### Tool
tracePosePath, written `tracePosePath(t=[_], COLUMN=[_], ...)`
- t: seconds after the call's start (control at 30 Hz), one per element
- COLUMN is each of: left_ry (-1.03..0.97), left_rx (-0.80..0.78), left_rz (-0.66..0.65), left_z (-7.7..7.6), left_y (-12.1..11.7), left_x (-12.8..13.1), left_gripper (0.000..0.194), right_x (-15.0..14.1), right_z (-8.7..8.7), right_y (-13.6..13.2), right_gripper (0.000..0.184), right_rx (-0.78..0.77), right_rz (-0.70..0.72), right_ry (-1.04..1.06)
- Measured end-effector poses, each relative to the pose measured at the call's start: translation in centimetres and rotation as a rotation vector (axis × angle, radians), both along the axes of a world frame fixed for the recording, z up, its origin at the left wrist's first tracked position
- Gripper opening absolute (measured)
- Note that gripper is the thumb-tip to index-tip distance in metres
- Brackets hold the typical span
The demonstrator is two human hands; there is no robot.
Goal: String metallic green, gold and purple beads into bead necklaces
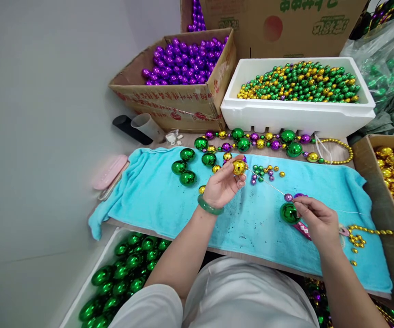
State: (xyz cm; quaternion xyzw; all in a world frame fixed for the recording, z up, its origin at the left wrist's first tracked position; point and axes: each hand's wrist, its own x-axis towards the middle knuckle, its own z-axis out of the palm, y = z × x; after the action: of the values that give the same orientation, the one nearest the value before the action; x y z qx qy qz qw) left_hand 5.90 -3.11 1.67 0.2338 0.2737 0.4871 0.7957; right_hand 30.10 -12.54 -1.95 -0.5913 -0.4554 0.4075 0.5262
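Note:
My left hand (222,182), a green bangle (210,206) on its wrist, pinches a large shiny gold bead (239,167) above the blue towel. From this bead a thin string (265,182) runs taut down to a small purple bead (288,197) near my right fingertips. The fingers of my right hand (316,221) are pinched together on the string beside that bead. Just below and left of them lies a large green bead (289,213). Under my right hand a pink patterned handle (302,230) shows in part. Small loose beads (260,173) sit between my hands.
Large green beads (187,177) rest on the blue towel (169,218). Behind it lies a strung bead garland (243,145). Farther back stand a carton (169,102) of purple beads and a white foam box (296,114) of mixed beads. Another carton (371,182) holds gold beads at right.

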Motion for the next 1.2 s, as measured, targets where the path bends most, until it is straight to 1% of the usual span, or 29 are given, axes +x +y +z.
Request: tracePosePath(t=[0.13, 0.23, 0.33, 0.5, 0.53, 0.67, 0.7, 0.83, 0.9, 1.07, 1.2], left_ry=[0.174, 0.243, 0.220, 0.242, 0.241, 0.204, 0.191, 0.126, 0.107, 0.157, 0.125], left_rx=[0.104, 0.153, 0.139, 0.164, 0.167, 0.159, 0.157, 0.130, 0.124, 0.177, 0.117], left_rz=[-0.012, -0.031, -0.035, 0.042, 0.027, -0.113, -0.117, -0.066, -0.068, -0.071, -0.085], left_z=[0.1, 0.0, 0.0, -0.1, -0.1, -0.1, -0.1, -0.1, -0.1, -0.3, -0.2], left_y=[-0.3, -0.7, -1.1, -1.4, -1.4, -1.3, -1.2, -1.3, -1.3, -1.2, -1.3], left_x=[0.1, 0.6, 1.3, 1.6, 1.5, 1.0, 1.0, 1.3, 1.5, 1.4, 1.4], left_gripper=[0.047, 0.048, 0.042, 0.040, 0.041, 0.044, 0.045, 0.045, 0.044, 0.042, 0.044], right_x=[0.3, 0.2, -0.2, -0.4, -0.4, -0.2, -0.2, -0.8, -1.0, -1.2, -1.5], right_z=[0.0, -0.1, -0.2, -0.2, -0.2, -0.2, -0.3, -0.4, -0.3, 0.1, 0.2], right_y=[-0.1, -0.1, -0.1, -0.1, -0.2, -0.1, -0.1, 0.1, 0.2, 0.2, 0.3], right_gripper=[0.009, 0.011, 0.012, 0.013, 0.013, 0.013, 0.013, 0.011, 0.011, 0.013, 0.018], right_rx=[-0.008, -0.018, -0.012, -0.023, -0.027, -0.047, -0.054, -0.055, -0.046, -0.044, -0.074], right_rz=[0.013, 0.024, 0.012, -0.008, -0.002, 0.034, 0.042, 0.072, 0.078, 0.025, 0.061], right_ry=[-0.009, -0.011, -0.012, -0.024, -0.016, 0.033, 0.044, 0.097, 0.115, 0.080, 0.099])
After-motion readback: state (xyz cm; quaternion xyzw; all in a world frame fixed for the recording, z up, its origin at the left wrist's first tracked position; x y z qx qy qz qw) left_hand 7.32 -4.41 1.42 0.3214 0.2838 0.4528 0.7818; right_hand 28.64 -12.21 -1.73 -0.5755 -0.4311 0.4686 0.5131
